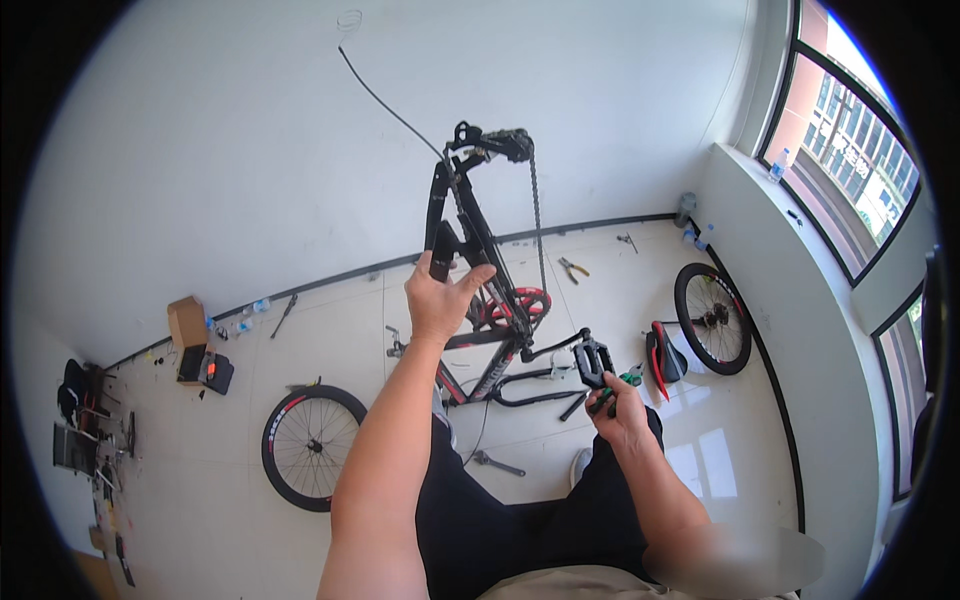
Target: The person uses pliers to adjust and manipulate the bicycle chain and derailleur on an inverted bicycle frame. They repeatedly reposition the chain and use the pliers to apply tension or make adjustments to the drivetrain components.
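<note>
A black and red bicycle frame [490, 375] stands on end in front of me, its rear derailleur [515, 145] uppermost and a chain [537, 210] hanging from it to the red chainring [530, 300]. My left hand [440, 300] is closed around a black frame tube, the thumb toward me and most fingers hidden behind. On the right, a black pedal [592, 362] sits at the end of the crank arm [555, 346]. Just below it, my right hand [625, 412] is closed on a green and black hand tool [602, 400]; its exact kind is partly hidden. Fingertips are close to the pedal; contact is unclear.
Wheels lie at left [313, 447] and right [712, 318], beside a red and black saddle [665, 355]. An adjustable wrench [498, 463] and yellow-handled pliers [573, 269] are on the floor. A cable [390, 105] sticks up from the frame. An open cardboard box [187, 322] stands far left.
</note>
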The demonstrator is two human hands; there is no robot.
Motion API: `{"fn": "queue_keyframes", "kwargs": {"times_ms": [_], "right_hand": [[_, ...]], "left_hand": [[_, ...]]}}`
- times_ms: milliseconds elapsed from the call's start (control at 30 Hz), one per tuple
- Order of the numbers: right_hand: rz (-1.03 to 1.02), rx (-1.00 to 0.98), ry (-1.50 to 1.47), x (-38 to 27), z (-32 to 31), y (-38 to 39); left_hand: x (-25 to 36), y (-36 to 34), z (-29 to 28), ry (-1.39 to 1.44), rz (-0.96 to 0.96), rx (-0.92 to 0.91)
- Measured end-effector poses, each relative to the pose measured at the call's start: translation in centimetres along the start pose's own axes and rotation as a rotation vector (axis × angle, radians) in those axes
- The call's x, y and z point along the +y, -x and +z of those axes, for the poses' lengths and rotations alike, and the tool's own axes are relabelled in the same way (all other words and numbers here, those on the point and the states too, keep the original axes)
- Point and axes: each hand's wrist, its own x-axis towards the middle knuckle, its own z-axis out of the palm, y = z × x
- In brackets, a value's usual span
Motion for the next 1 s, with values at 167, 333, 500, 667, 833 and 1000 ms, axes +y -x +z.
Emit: {"fn": "queue_keyframes", "kwargs": {"times_ms": [167, 333, 500, 667, 833, 1000], "right_hand": [[-0.003, 0.015, 0.023, 0.7, 1.4, 1.7], [0.056, -0.069, 0.028, 1.5, 3.5, 3.7], [0.092, -0.111, 0.038, 1.6, 3.7, 4.2], [0.064, -0.074, 0.079, 1.5, 4.2, 4.7], [-0.01, -0.054, 0.199, 0.9, 3.5, 4.4], [-0.052, -0.063, 0.261, 0.8, 3.4, 4.0]], "left_hand": [[-0.3, 0.2, 0.0, -0.041, -0.093, -0.019], [-1.2, 0.1, 0.3, 0.046, -0.052, 0.022], [-0.5, 0.5, 0.5, 0.07, -0.037, 0.009], [-1.4, 0.2, -0.3, 0.052, -0.008, -0.018], [-1.1, 1.7, -0.7, 0.043, -0.151, -0.076], [-4.1, 5.9, -1.5, -0.011, -0.304, -0.04]]}}
